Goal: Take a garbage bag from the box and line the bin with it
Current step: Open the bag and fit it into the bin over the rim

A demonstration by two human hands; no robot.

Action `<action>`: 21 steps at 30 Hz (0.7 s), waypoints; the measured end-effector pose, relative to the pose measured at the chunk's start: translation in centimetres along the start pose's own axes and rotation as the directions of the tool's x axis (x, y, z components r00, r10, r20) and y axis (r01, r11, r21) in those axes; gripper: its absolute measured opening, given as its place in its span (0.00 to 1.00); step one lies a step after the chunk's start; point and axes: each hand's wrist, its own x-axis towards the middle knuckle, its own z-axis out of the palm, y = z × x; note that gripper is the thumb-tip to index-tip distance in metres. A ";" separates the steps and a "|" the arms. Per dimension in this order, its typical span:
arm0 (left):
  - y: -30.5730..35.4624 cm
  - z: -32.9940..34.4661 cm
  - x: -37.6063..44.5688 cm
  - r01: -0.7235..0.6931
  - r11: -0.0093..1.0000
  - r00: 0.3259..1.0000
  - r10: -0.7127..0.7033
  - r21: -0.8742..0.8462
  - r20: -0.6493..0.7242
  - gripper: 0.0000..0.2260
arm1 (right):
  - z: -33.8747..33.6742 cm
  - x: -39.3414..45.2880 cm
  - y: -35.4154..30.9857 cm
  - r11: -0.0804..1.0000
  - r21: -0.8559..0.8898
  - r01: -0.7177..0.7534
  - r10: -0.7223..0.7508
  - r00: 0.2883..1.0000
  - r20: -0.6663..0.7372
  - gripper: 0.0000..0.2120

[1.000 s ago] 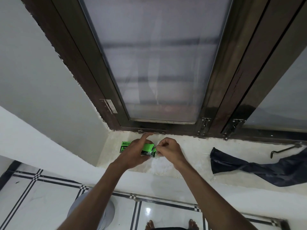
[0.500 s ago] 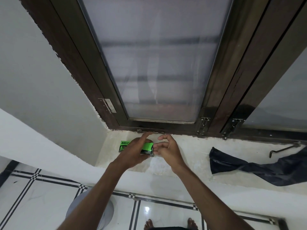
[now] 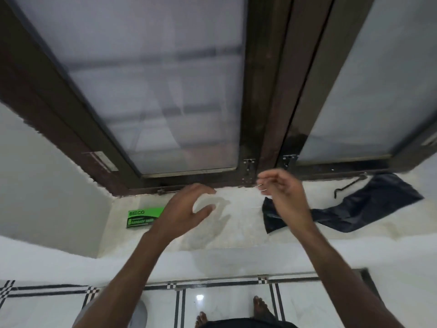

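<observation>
Standing at the window [image 3: 151, 91], the person has both hands over the sill [image 3: 236, 223] — bag [image 3: 369, 209] lying dark and crumpled at its right end, box [image 3: 144, 217] flat at the left. Left hand [image 3: 186, 210] released, fingers spread; right hand [image 3: 281, 192] loosely curled, apparently empty. Box contents can't be seen; the bin [image 3: 139, 314] — probably — shows grey below.

dim, cool daylight via frosted window [image 3: 151, 91] | motion blur (hands worst) | wide-angle edge bend
</observation>
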 end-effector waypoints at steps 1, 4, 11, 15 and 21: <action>1.6 1.0 1.0 -0.051 0.998 0.999 0.050 -0.046 -0.011 0.10 | -2.5 0.2 0.2 0.999 -0.026 0.025 -0.027 0.995 -0.095 0.09; 6.9 4.7 4.4 -0.138 0.972 0.989 0.145 -0.192 0.024 0.06 | -10.8 0.2 1.4 0.976 -0.212 0.051 -0.139 0.894 -0.426 0.11; 17.8 13.1 9.4 -0.143 0.909 0.959 0.225 -0.391 0.172 0.07 | -26.2 2.1 8.6 0.651 -0.662 -0.372 -0.098 0.824 -0.558 0.17; 21.1 16.0 10.3 -0.090 0.899 0.952 0.204 -0.428 0.228 0.07 | -29.9 4.0 13.0 0.441 -0.786 -0.434 0.006 0.877 -0.480 0.23; 21.8 17.1 9.5 0.061 0.899 0.949 0.082 -0.434 0.304 0.07 | -30.3 3.9 12.5 0.599 -0.676 -0.428 -0.047 0.825 -0.564 0.16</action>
